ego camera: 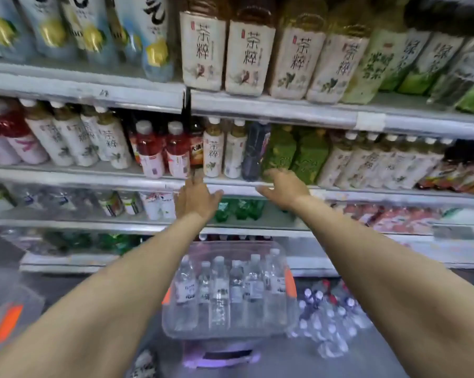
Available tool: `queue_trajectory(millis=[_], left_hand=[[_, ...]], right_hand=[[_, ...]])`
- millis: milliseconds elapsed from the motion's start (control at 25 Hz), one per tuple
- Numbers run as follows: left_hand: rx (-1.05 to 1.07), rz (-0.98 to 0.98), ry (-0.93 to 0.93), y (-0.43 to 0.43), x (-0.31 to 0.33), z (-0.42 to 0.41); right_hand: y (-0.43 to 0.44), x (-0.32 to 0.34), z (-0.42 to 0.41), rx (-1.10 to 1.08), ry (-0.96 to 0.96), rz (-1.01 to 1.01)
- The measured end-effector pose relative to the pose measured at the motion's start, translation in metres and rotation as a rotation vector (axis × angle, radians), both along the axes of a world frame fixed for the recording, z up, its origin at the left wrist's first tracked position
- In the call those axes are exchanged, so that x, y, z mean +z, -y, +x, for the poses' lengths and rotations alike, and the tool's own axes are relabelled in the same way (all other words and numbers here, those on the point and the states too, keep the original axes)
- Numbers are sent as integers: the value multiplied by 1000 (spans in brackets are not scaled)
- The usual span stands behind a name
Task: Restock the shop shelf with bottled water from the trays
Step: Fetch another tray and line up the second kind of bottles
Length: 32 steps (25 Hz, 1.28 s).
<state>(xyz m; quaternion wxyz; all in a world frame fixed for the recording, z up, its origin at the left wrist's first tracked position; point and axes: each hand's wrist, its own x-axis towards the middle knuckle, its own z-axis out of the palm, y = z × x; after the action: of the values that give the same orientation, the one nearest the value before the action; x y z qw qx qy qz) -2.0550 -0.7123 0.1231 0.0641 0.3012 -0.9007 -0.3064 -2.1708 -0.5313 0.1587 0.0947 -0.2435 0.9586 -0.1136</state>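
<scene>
Both hands reach forward to the shelf edge (154, 184), the left hand (196, 199) with fingers spread and empty, the right hand (285, 188) also splayed and holding nothing, just below a dark bottle (255, 151) and green bottles (295, 154). Below the arms, a clear tray (173, 320) of water bottles (219, 290) sits on a purple stool (219, 357), and a wrapped pack (328, 320) of more water lies on the floor beside it.
</scene>
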Motion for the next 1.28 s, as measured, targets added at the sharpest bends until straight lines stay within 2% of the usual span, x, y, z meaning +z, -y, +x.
queue_trajectory(millis=[160,360,560,640,840,1280], left_hand=[[-34,221,182,-4,-110,43],[-20,456,404,-27,-216,86],[-28,557,476,-56,-271,97],[-31,570,505,-64,-283,97],[31,586,489,-70,-298,93],[143,642,411,-65,-319,92]], right_hand=[[-18,-114,38,-49,331,13],[-45,-233,94,-313,654,3],[-51,-276,106,-505,516,-167],[-46,-282,107,-486,504,-115],[-30,-291,90,-466,701,-105],[-26,-317,82,-370,649,-10]])
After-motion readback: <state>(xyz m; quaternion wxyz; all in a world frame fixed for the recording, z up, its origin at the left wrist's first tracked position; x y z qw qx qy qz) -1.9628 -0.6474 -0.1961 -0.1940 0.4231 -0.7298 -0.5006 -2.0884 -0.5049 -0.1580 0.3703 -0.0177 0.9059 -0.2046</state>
